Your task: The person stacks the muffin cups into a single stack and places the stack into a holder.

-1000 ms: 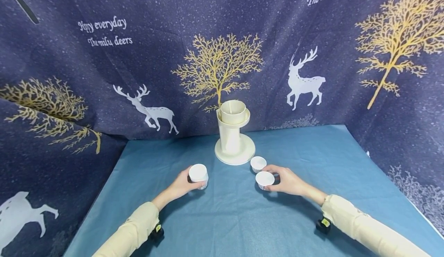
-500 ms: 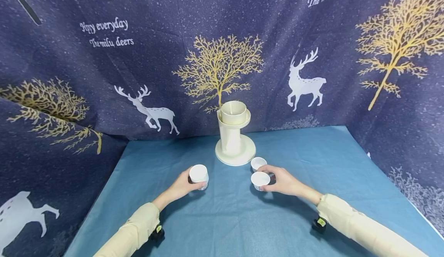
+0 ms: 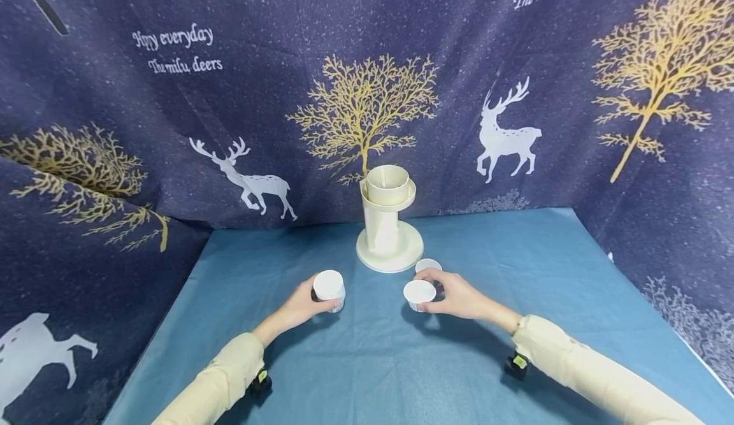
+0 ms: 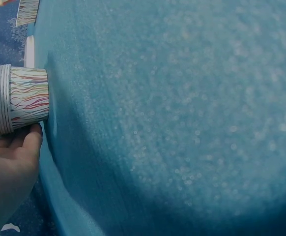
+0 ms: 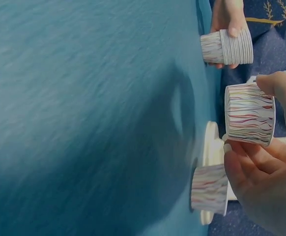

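Note:
My left hand [image 3: 298,307] grips a stack of nested paper cups [image 4: 29,96], printed with wavy coloured lines, fingers on one side and thumb on the other. In the head view the stack's white mouth faces up. To the right, my right hand [image 3: 463,297] pinches a single paper cup [image 5: 251,114] of the same print between thumb and fingers, apparently a little above the cloth. Behind that hand another paper cup [image 3: 429,264] stands upright on the table, partly covered by the fingers in the head view. The right wrist view shows this standing cup's striped side.
A cream stand [image 3: 381,234] with a round base and a cylindrical top piece [image 3: 388,186] is at the back middle, close behind the standing cup. Blue cloth [image 3: 367,361] covers the table. A dark curtain [image 3: 258,93] with deer and trees hangs behind and at the sides.
My right hand has moved left with its single cup, away from the standing cup's right side and toward the stack. The left hand and its stack have hardly moved.

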A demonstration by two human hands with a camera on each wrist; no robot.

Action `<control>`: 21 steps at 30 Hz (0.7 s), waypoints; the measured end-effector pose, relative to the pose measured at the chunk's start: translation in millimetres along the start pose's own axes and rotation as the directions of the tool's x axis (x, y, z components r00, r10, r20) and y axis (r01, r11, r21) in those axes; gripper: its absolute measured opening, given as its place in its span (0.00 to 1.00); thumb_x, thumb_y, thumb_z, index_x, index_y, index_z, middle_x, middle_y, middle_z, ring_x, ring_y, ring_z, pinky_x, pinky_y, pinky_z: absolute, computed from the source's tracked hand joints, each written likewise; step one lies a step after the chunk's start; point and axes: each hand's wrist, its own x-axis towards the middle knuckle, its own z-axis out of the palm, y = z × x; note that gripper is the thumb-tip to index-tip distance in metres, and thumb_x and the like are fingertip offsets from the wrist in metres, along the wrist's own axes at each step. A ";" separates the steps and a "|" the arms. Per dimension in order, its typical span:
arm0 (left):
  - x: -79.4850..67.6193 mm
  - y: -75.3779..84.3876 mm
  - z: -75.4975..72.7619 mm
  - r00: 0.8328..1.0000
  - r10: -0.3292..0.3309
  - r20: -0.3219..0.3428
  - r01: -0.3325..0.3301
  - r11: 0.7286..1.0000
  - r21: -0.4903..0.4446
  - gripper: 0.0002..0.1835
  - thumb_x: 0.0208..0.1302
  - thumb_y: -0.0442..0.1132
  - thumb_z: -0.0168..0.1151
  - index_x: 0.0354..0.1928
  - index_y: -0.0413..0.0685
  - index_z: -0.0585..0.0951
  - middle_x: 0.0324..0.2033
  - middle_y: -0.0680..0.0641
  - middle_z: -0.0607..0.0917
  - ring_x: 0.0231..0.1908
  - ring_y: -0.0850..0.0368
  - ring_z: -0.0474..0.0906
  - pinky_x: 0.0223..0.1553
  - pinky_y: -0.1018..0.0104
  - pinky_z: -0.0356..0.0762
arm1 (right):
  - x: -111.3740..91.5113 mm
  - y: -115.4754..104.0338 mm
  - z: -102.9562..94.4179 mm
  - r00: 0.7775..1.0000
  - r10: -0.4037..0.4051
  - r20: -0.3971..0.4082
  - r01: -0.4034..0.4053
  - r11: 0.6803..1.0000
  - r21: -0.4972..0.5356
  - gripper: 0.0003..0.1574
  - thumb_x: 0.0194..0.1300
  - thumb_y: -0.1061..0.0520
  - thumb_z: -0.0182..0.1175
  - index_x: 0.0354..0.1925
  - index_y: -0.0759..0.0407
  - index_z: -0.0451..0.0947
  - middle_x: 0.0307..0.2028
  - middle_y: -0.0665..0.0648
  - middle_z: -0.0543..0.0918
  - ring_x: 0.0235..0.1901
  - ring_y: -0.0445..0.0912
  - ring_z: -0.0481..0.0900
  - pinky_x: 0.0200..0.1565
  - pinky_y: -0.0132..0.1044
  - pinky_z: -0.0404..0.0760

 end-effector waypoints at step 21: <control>-0.1 5.4 -6.6 0.999 0.021 0.036 -0.022 0.999 0.039 0.34 0.53 0.45 0.74 0.60 0.41 0.72 0.51 0.42 0.80 0.51 0.49 0.77 0.52 0.55 0.74 | 48.2 -28.2 21.1 0.999 -0.026 0.037 0.020 0.986 0.164 0.27 0.55 0.55 0.72 0.50 0.58 0.72 0.45 0.56 0.80 0.41 0.41 0.81 0.44 0.34 0.82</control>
